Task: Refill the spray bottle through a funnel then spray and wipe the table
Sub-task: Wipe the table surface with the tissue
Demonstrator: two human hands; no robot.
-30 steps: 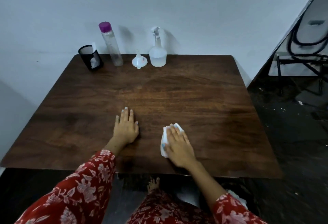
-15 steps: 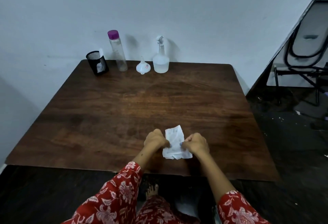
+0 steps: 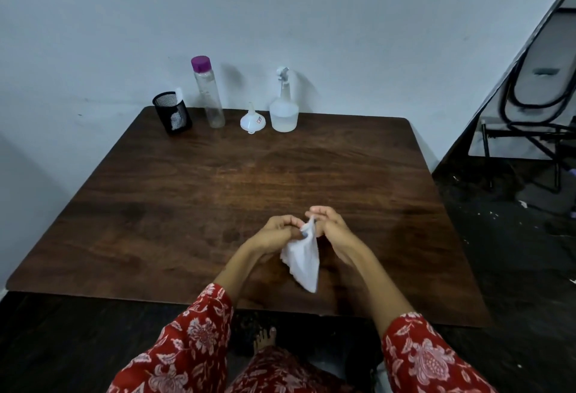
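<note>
Above the near middle of the dark wooden table [image 3: 187, 212], my left hand [image 3: 280, 232] and my right hand [image 3: 327, 224] both pinch the top of a white tissue [image 3: 304, 260], which hangs down between them. At the table's far edge stands the clear spray bottle [image 3: 283, 109] with liquid in its base. A white funnel [image 3: 252, 120] rests mouth down just left of it. Further left is a tall clear bottle [image 3: 208, 93] with a purple cap.
A black mesh cup [image 3: 171, 112] with a white item inside stands at the far left corner. The table backs onto a pale wall. A folded chair frame [image 3: 536, 118] leans at the right, over a dark floor. My bare foot [image 3: 265, 339] shows under the near edge.
My right hand lifted the tissue off the table where it was pressed flat. My left hand left the tabletop and joined it; the tissue went from spread between both hands to hanging down.
</note>
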